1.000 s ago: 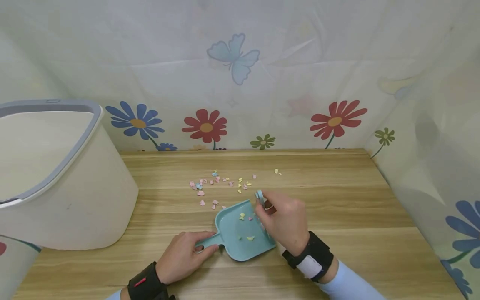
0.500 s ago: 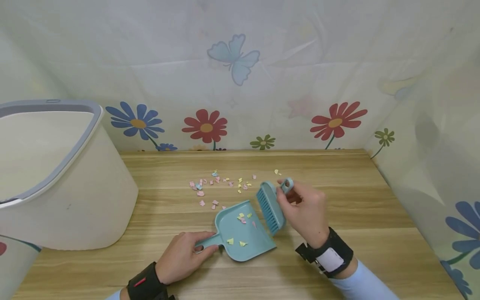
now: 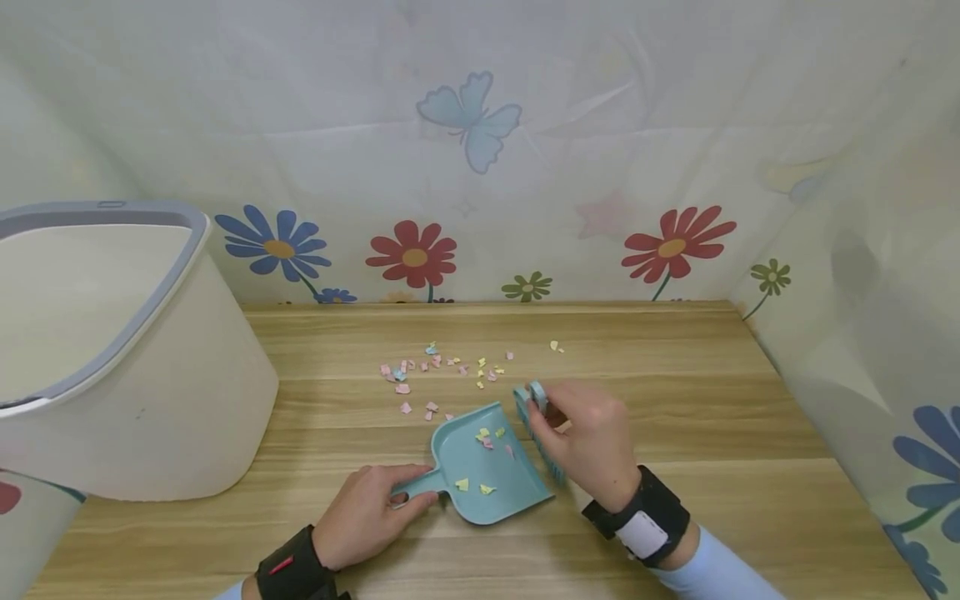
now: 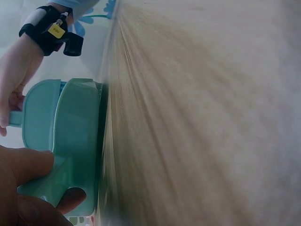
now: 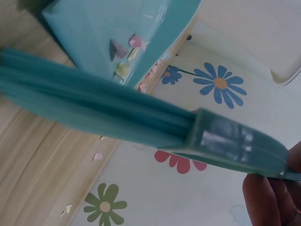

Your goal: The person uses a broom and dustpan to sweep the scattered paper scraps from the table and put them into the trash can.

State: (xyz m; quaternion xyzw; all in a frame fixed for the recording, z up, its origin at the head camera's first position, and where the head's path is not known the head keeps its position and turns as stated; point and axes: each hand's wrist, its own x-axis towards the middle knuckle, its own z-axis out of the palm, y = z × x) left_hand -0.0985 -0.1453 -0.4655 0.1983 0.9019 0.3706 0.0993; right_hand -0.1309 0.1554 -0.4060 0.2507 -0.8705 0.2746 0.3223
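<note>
A teal dustpan lies on the wooden table with several paper scraps in it. My left hand grips its handle, which shows close up as the dustpan in the left wrist view. My right hand holds a small teal brush by its handle at the pan's right edge, bristles down on the table. The brush fills the right wrist view, with the dustpan behind it. More pink, yellow and blue scraps lie scattered beyond the pan.
A large white bin with a grey rim stands at the table's left. Flower-printed cloth walls the back and right sides. One stray scrap lies apart, toward the back.
The right hand swept the brush over the pan, lifted it up and to the right, then brought it back down beside the pan's right edge. The scraps inside shifted. The left hand stayed.
</note>
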